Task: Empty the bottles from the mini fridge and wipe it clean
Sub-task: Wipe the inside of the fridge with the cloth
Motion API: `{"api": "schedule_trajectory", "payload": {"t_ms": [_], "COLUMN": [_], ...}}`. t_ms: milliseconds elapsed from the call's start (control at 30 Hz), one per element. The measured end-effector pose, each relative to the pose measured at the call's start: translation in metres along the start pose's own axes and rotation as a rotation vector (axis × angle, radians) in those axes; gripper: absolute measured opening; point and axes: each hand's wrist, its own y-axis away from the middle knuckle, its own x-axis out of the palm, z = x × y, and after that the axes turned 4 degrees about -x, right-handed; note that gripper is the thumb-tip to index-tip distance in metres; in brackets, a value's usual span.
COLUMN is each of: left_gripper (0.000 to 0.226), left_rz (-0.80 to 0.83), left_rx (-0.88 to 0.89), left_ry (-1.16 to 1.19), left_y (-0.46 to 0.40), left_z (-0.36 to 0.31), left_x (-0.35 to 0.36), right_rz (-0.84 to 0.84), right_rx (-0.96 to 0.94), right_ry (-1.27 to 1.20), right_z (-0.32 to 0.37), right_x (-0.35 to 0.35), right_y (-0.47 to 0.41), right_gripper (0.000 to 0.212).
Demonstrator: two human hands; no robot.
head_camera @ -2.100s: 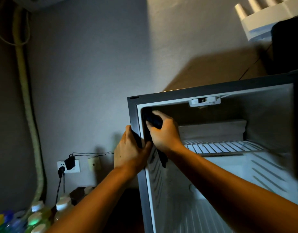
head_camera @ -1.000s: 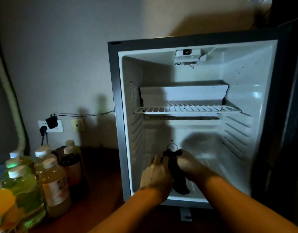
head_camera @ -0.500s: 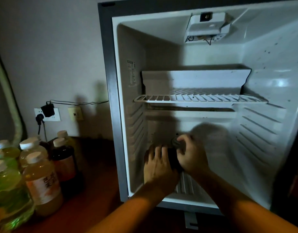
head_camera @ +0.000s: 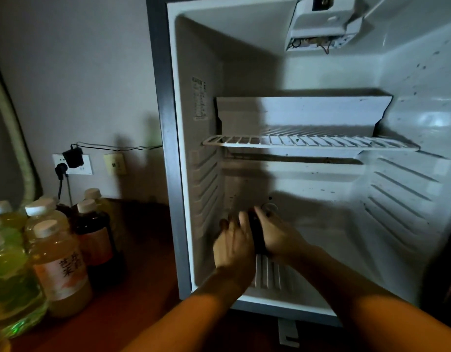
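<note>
The mini fridge [head_camera: 168, 174] stands open with no bottles inside, only a white wire shelf [head_camera: 311, 143] at mid height. Both my hands are low in the left rear of the fridge. Between them is a dark cloth [head_camera: 256, 232]. My right hand [head_camera: 277, 235] grips the cloth and presses it toward the floor of the fridge. My left hand [head_camera: 234, 242] rests beside it with fingers against the cloth. Several drink bottles [head_camera: 59, 262] stand on the floor at the left, outside the fridge.
A wall socket with a black plug [head_camera: 72, 160] and cable sits behind the bottles. A thick pale hose [head_camera: 13, 130] runs down the left wall. Dark specks dot the fridge's right inner wall [head_camera: 422, 72]. The floor is reddish wood [head_camera: 133, 301].
My hands came down with the cloth from the fridge's upper left corner to its lower left rear. The view moved closer to the fridge.
</note>
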Motion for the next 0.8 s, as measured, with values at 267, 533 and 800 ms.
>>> {"api": "schedule_trajectory", "payload": {"t_ms": [267, 533, 800], "left_gripper": [0.064, 0.034, 0.055], "left_rz": [-0.100, -0.212, -0.102], "left_rx": [-0.019, -0.059, 0.029], "left_ry": [-0.079, -0.063, -0.033], "left_y": [-0.045, -0.060, -0.053], "left_z": [0.001, 0.006, 0.006], "left_x": [0.039, 0.074, 0.074], "right_rz": [-0.415, -0.369, -0.392], "right_rx": [-0.171, -0.432, -0.503], "right_ry": [0.017, 0.262, 0.473], "right_z": [-0.008, -0.029, -0.030], "right_x": [-0.002, 0.016, 0.016], "right_y": [-0.044, -0.068, -0.058], "right_gripper": [0.043, 0.040, 0.034]}}
